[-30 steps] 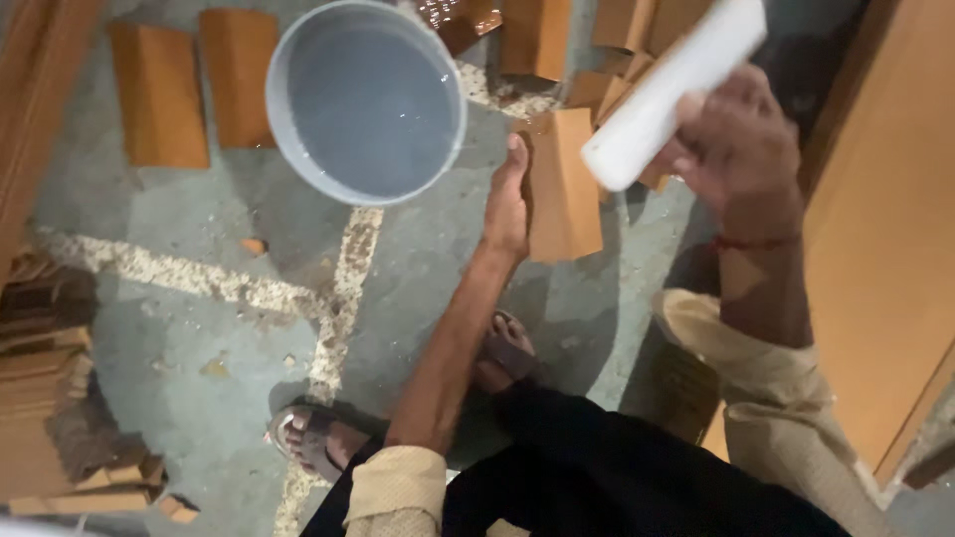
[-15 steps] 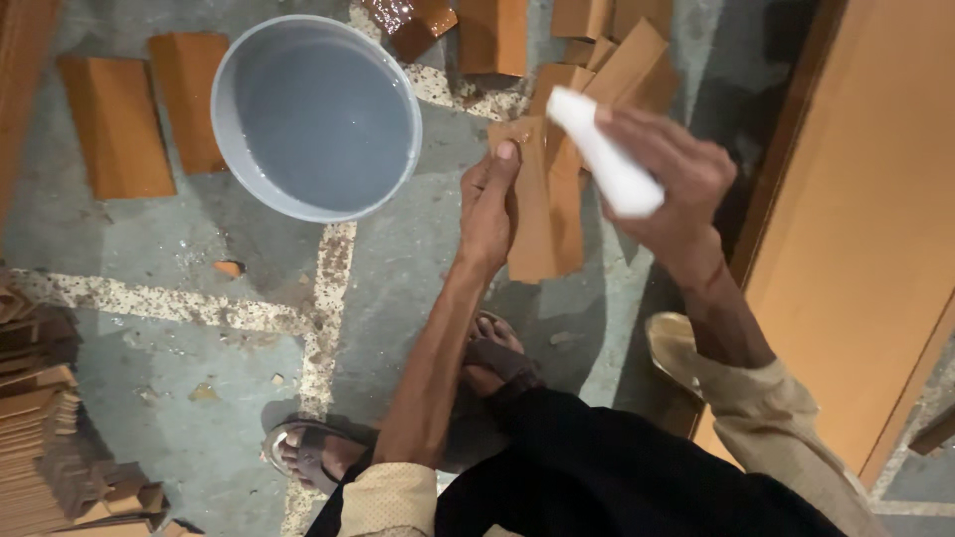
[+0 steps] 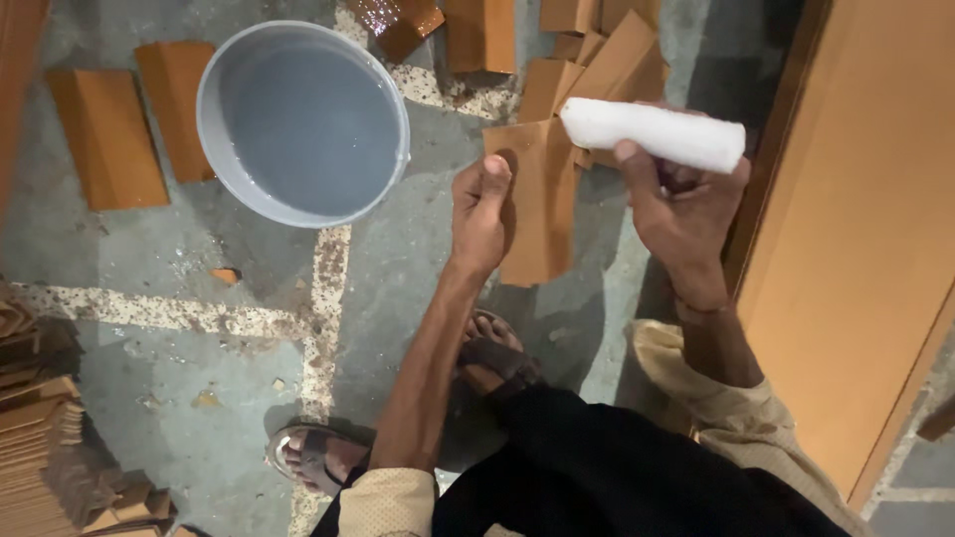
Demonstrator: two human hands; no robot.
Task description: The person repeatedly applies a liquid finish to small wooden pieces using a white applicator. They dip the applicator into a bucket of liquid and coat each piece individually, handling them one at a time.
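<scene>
My right hand (image 3: 686,214) grips a white rolled cylinder (image 3: 652,132), like a rolled cloth or foam, held level above the floor. My left hand (image 3: 479,211) reaches down with fingers curled on the left edge of a flat brown wooden piece (image 3: 542,204) lying on the grey floor. Left of that hand stands a grey round tub (image 3: 303,119) with water in it. More brown pieces (image 3: 587,60) lie just beyond the one I touch.
Two brown pieces (image 3: 109,134) lie left of the tub. A stack of thin brown sheets (image 3: 40,428) sits at the lower left. A large orange-brown panel (image 3: 856,249) stands along the right. My sandalled feet (image 3: 318,452) are below.
My right hand has lowered the white roll from a steep tilt to level, nearer the brown piece. My left hand has stayed on that piece.
</scene>
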